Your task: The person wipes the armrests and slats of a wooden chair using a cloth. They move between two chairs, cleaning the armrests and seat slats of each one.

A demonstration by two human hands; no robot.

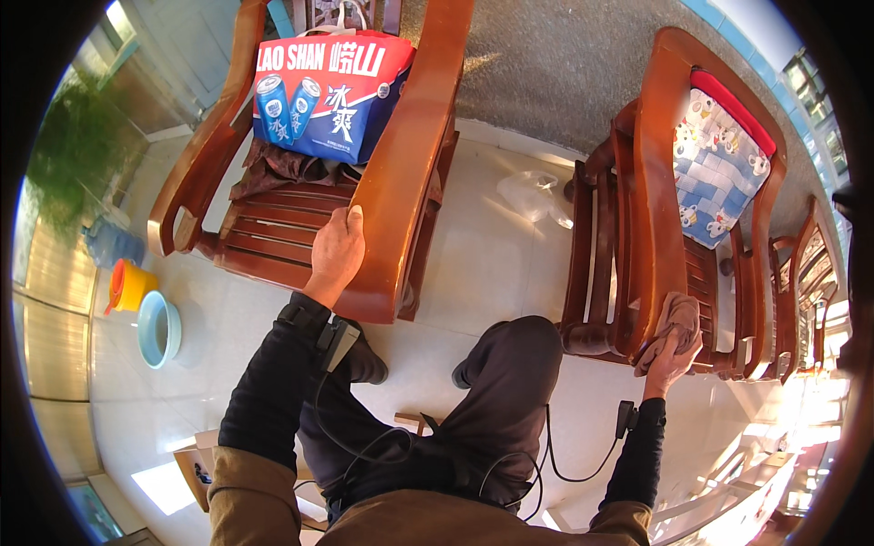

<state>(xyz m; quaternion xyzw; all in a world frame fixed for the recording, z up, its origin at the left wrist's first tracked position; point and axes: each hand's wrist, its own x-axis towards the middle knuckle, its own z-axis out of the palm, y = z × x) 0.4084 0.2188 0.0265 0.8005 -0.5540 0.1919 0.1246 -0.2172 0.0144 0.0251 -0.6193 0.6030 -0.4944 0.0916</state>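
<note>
My left hand (339, 251) grips the inner edge of a broad armrest (403, 184) on the left wooden armchair, thumb on top and fingers partly hidden. In my right hand (671, 362) is a bunched brown cloth (677, 321), pressed against the front end of an armrest (661, 225) on the right wooden armchair. A red and blue shopping bag (328, 95) with printed cans and writing stands on the left chair's slatted seat (280, 235). Behind my right hand, a cushion (720, 160) with a cartoon and patchwork pattern leans on the right chair's back.
A clear plastic bag (529, 194) lies on the tiled floor between the chairs. At left stand a light-blue basin (159, 329), a yellow and red bucket (133, 285) and a blue water jug (113, 242). Cables (580, 478) hang from devices on both my wrists.
</note>
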